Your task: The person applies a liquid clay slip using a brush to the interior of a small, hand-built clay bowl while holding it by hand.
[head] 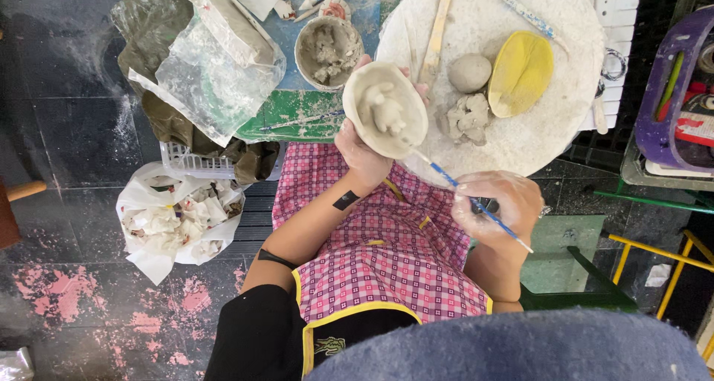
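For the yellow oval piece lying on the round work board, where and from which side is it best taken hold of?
Probably the long outer edge of the yellow oval piece, approached from the board's open right side. It lies flat and thin, so only its rim offers purchase, and the clay ball and clay lumps crowd its left edge.

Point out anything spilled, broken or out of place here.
Nothing looks broken. The left hand holds a clay bowl tilted; the right hand works it with a thin brush. The floor shows pink stains and pale dust.
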